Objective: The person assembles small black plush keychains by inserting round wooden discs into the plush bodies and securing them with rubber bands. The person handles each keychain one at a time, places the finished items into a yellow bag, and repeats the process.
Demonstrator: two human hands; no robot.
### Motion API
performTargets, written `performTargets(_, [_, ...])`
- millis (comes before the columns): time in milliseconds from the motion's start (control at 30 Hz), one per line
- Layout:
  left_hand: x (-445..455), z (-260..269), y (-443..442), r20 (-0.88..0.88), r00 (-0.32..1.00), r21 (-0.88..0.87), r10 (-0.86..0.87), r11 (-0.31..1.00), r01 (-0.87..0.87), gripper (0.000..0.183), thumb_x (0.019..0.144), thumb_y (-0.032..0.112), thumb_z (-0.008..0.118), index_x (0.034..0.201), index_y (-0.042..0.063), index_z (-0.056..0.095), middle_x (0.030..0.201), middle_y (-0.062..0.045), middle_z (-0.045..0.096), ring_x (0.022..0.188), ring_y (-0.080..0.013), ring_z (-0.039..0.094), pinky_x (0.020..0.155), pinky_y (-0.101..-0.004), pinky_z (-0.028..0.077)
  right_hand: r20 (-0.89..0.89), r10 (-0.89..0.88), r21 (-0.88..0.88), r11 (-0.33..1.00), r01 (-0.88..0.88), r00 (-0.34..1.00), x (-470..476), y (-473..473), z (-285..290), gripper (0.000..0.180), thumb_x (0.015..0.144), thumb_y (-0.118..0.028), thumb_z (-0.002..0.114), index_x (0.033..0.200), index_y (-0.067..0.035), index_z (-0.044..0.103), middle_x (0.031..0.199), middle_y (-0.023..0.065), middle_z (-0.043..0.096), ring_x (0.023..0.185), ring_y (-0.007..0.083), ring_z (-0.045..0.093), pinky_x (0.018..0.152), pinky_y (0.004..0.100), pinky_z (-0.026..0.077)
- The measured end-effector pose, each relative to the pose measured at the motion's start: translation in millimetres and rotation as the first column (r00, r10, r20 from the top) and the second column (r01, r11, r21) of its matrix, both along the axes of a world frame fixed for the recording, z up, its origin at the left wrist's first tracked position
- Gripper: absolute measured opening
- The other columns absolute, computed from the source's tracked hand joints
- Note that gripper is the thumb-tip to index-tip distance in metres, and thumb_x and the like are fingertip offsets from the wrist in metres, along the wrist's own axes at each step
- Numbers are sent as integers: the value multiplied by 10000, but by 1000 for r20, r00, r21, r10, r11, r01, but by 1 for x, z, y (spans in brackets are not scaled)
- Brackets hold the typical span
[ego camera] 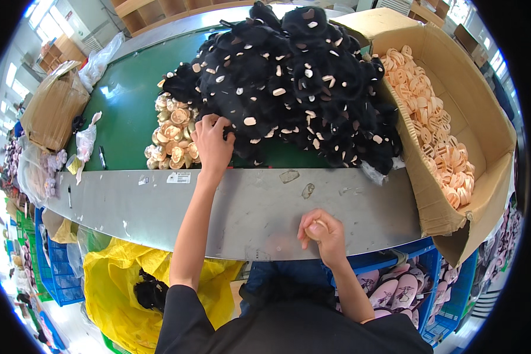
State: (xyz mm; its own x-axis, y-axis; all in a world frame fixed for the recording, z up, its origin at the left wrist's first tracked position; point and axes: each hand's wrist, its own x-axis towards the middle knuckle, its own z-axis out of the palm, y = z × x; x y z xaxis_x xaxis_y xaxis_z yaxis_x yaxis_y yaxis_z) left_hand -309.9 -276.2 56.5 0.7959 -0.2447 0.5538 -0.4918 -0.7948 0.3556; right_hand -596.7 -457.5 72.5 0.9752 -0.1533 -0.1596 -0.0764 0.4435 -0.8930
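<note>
My left hand [214, 140] reaches over the belt to the near left edge of a heap of black plush pieces [265, 93] dotted with pale and brown bits. Its fingers are curled against the black plush; whether they grip a piece cannot be seen. Just left of that hand lies a pile of shiny gold and peach-coloured moulded parts [172, 132]. Above the metal edge of the table [256, 212], my right hand [325, 234] has its fingers closed around a small peach-coloured round part [317, 230], mostly covered by the thumb and fingers.
An open cardboard box [473, 110] at right holds many peach plastic slotted discs [425, 115]. At left stand a taped carton [55, 110] and a marker [102, 157]. Below are a yellow bag [115, 283] and a blue crate [429, 292] with pink slippers [402, 290].
</note>
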Motion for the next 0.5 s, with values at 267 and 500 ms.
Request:
performTargets(267, [-59,49,9,-44,990,-370,-131,923,105,194,818,20,687,1002,47,632,986,-93,677,948,-279,638,877,-386,474,68,87,-181,981,-73,994,-2,-6,-2,94,943,-64,580,961,8,637,913,77,626,759,142,614,701,275,500])
performTargets(500, [-146,93,36,-184,956,-570,-227,817,85,150,867,-47,670,1007,6,673,900,-56,699,828,-118,643,789,-244,504,360,117,-598,790,133,926,32,10,48,174,881,-111,701,1023,-15,675,896,62,596,754,135,587,678,288,498])
